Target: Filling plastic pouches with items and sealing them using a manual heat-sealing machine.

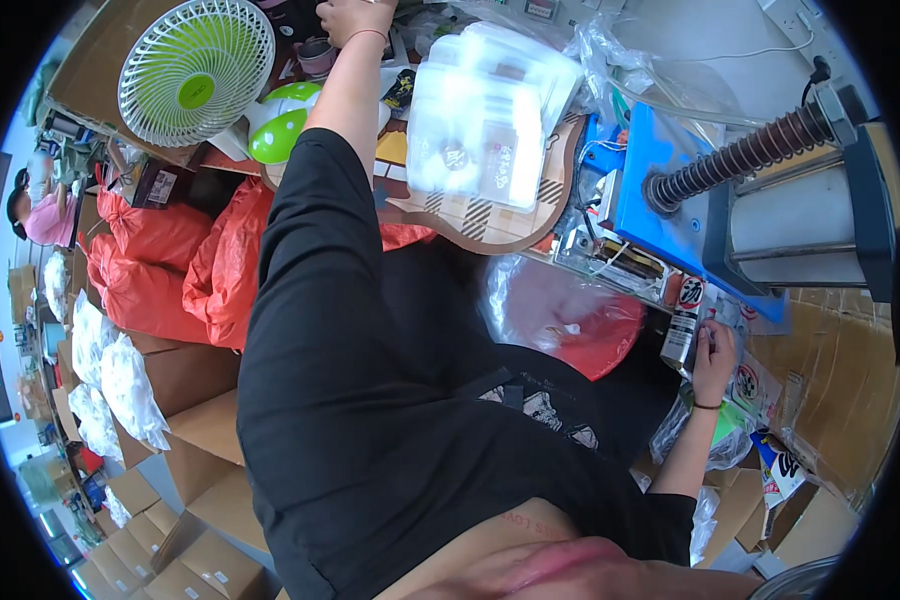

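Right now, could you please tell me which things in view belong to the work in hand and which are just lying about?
Probably in use:
black-and-white can, close to the right hand;
frosted plastic bags, stacked;
blue machine with coil spring.

Probably just lying about:
white-and-green fan;
red plastic bags;
cardboard boxes.

What the left hand holds is unclear.

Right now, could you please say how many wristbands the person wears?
2: a reddish band on the wrist of the left hand, a dark band on that of the right hand.
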### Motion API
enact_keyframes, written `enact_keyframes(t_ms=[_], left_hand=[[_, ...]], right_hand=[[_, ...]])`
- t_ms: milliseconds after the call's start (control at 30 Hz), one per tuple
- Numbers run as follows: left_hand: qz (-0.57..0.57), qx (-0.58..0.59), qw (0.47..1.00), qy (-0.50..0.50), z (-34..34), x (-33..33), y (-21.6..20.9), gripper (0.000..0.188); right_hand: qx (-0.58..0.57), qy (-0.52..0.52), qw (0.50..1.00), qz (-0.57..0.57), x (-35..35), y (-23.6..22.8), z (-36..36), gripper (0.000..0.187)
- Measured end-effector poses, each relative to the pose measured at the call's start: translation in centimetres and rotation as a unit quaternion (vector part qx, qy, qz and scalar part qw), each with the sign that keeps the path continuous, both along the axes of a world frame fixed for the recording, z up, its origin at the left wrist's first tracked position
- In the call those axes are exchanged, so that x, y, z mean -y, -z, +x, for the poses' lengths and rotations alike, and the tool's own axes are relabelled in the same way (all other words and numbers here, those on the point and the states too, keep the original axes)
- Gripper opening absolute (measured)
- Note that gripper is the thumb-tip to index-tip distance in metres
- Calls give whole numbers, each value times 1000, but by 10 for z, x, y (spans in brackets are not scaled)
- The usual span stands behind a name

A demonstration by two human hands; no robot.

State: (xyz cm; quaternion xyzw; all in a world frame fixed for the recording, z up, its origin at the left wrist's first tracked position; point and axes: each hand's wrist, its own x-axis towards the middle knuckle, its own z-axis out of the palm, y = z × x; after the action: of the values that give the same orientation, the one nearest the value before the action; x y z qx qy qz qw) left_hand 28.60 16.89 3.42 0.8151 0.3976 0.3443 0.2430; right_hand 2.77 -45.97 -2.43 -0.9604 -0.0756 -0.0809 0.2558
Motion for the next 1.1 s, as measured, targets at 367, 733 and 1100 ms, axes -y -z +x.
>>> enact_keyframes(t_ms=[367,733,1100], left_hand=[[23,-5,1000,16,17,-21,17,97],[34,-32,997,57,-17,-9,-11,101],[55,-64,994,71,-10,-12,-9,102]], right_hand=[[-3,-5,1000,-6,-3,-3,2,12],[-13,-2,1000,-7,-3,-4,2,13],[-16,4,1000,-7,-2,-2,3,13]])
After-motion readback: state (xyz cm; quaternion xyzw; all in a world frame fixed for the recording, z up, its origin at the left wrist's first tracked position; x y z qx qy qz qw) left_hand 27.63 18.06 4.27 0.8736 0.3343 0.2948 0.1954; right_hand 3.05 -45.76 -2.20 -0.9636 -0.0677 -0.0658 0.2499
